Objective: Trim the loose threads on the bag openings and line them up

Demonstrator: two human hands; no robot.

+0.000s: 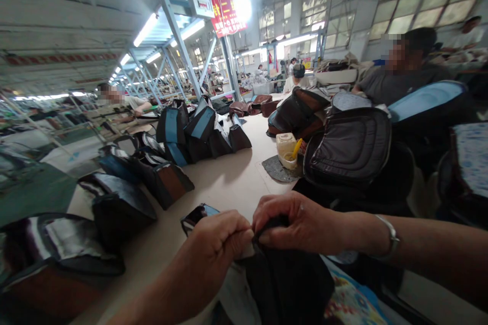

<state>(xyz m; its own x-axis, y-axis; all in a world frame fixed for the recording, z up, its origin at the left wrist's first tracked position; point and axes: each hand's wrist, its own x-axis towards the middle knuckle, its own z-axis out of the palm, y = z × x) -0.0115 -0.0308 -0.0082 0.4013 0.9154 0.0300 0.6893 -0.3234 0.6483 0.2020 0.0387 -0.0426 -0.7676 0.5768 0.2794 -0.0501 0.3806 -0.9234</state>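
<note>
My left hand and my right hand meet at the bottom centre, both closed in a pinch on the top edge of a black fabric bag piece that hangs down towards me. A silver bracelet sits on my right wrist. Just behind my left hand lies a small dark and blue bag part on the table.
The beige worktable carries rows of black, blue and brown bag pieces on the left and a stack of dark bags on the right. A small cream container stands mid-table. Other people sit at the right and far left.
</note>
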